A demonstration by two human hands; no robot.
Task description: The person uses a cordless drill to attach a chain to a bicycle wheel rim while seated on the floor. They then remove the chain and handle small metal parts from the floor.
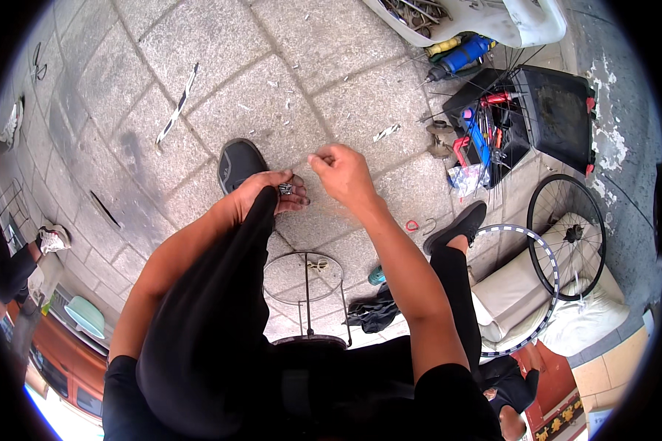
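Observation:
My left hand (261, 189) is at my left knee, beside the black trouser leg, its fingers curled round a small silvery metal part (285, 189). More small pieces may lie on the palm; they are too tiny to tell. To its right, a short gap away, my right hand (342, 173) is raised over the paving. Thumb and forefinger are pressed together there, and whatever is between them cannot be made out. Below the left hand shows my black shoe (241, 163).
An open black toolbox (559, 117) with tools stands at the right, near a blue power tool (463, 57) and a white tub (478, 22) of metal parts. Bicycle wheels (535, 220) lean on a cream cushioned seat (507, 294). A round-framed metal stool (308, 294) is under me. People sit at both sides.

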